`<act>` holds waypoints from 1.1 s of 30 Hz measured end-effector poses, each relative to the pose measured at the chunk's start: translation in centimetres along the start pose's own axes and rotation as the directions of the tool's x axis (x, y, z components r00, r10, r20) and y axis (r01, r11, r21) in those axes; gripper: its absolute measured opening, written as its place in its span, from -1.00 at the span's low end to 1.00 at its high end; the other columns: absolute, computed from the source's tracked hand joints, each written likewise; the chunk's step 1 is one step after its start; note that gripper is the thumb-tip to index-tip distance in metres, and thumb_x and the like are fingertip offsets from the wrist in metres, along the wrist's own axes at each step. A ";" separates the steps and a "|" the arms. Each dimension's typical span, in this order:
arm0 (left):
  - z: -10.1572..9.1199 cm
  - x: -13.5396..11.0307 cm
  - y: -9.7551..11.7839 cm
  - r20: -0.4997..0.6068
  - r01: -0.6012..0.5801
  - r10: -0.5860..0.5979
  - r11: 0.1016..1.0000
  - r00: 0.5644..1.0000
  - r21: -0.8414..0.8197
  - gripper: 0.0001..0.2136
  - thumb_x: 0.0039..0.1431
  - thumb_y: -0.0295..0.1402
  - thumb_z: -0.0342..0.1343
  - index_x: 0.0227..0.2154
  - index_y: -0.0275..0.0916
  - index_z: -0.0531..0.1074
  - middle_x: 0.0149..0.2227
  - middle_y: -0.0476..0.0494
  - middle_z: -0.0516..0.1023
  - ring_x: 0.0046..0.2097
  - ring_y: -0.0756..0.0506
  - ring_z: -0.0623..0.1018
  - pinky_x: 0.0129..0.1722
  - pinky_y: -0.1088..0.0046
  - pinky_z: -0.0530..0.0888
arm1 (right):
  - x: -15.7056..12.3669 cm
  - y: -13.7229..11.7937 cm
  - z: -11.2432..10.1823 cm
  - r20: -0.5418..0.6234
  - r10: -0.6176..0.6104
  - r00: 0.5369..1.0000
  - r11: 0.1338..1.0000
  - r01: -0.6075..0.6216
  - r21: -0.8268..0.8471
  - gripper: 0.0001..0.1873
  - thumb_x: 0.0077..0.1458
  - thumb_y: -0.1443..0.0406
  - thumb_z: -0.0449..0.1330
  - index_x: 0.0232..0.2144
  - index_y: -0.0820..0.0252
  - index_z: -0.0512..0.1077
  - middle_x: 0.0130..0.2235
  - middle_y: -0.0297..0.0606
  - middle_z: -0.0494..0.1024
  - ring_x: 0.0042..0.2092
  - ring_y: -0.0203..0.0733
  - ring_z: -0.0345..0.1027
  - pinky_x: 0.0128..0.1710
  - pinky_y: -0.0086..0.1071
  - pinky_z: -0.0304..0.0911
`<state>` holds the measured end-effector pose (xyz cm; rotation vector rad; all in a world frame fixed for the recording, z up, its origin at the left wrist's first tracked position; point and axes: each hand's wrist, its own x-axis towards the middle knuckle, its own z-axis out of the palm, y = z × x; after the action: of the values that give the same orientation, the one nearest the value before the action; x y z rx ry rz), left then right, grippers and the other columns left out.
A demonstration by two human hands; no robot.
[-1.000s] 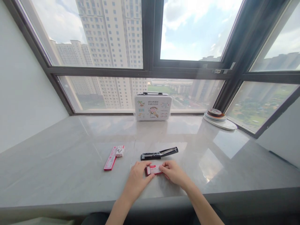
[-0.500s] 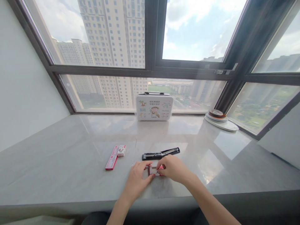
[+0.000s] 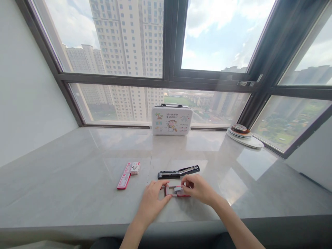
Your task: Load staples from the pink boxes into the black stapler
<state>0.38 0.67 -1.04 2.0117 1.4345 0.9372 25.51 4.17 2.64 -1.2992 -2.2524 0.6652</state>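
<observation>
My left hand (image 3: 153,197) grips the left end of a small open red-and-white box (image 3: 167,191) between thumb and fingers, on the counter. Over the box's right part, my right hand (image 3: 197,188) pinches a short grey strip of staples (image 3: 178,188) between thumb and forefinger. Just behind both hands lies a black stapler (image 3: 168,174), its upper arm swung open to the right and its metal rail showing. My right fingers partly hide the strip, and my left fingers cover the box's left end.
To the left lie a flat pink-and-white box (image 3: 123,180) and a small white box (image 3: 135,168) touching it. A white printed case (image 3: 171,121) stands by the window. Stacked plates (image 3: 245,137) sit at the back right. The counter's front edge (image 3: 103,226) runs before me.
My right hand has moved slightly right and up off the box, and the grey staple strip now shows at its fingertips. My left hand keeps its hold on the box.
</observation>
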 end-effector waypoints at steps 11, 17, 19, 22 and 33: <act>0.8 0.5 0.6 -0.041 0.173 -0.176 0.983 0.984 -0.065 -0.85 0.35 -0.22 0.05 -0.21 -0.14 0.47 -0.42 0.04 0.60 -0.42 -0.06 0.48 -0.33 0.43 0.30 | -2.6 1.5 2.2 -0.059 0.072 0.996 0.994 -0.067 0.089 -0.62 0.16 0.03 0.40 -0.07 0.08 0.58 -0.32 -0.39 0.54 -0.33 -0.23 0.32 -0.32 -0.41 0.14; 1.4 0.3 1.1 -0.021 0.143 -0.146 0.983 0.989 -0.116 -0.80 0.42 -0.20 -0.08 -0.17 -0.15 0.40 -0.43 0.01 0.58 -0.38 -0.07 0.55 -0.32 0.44 0.33 | -1.9 -0.2 2.2 -0.055 0.113 0.992 0.994 -0.112 0.017 -0.58 0.10 0.01 0.43 -0.04 0.00 0.61 -0.40 -0.41 0.50 -0.37 -0.23 0.31 -0.36 -0.41 0.08; 0.9 0.8 0.4 -0.093 0.146 -0.152 0.987 0.984 -0.074 -0.78 0.42 -0.18 -0.07 -0.11 -0.15 0.39 -0.43 0.03 0.52 -0.38 -0.07 0.53 -0.31 0.44 0.33 | -1.6 -0.7 2.2 -0.075 0.108 0.991 0.994 -0.108 0.009 -0.53 0.10 -0.05 0.42 0.00 -0.05 0.61 -0.39 -0.40 0.50 -0.37 -0.23 0.31 -0.36 -0.41 0.07; -0.1 2.5 -1.1 -0.216 0.147 -0.126 0.985 0.968 0.085 -0.67 0.29 -0.16 0.09 0.04 -0.17 0.40 -0.34 0.03 0.47 -0.31 -0.08 0.51 -0.24 0.43 0.35 | -0.8 -1.4 2.7 -0.084 0.079 0.993 0.997 -0.077 0.027 -0.70 0.18 0.04 0.38 -0.08 -0.06 0.65 -0.41 -0.40 0.49 -0.38 -0.25 0.30 -0.36 -0.42 0.06; 0.0 3.9 -1.4 -0.068 0.086 -0.073 0.972 0.995 0.217 -0.78 0.19 -0.14 0.26 -0.12 -0.02 0.58 -0.30 -0.02 0.54 -0.14 -0.17 0.49 -0.18 0.36 0.22 | 4.5 -2.2 2.6 -0.136 0.010 0.991 0.999 -0.015 -0.034 -0.81 0.31 0.19 0.26 -0.11 0.02 0.65 -0.37 -0.34 0.59 -0.34 -0.21 0.38 -0.33 -0.42 0.09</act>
<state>0.34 4.86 -1.13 2.0789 1.7044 0.8426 20.48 6.72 2.57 -1.3344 -2.1565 0.5264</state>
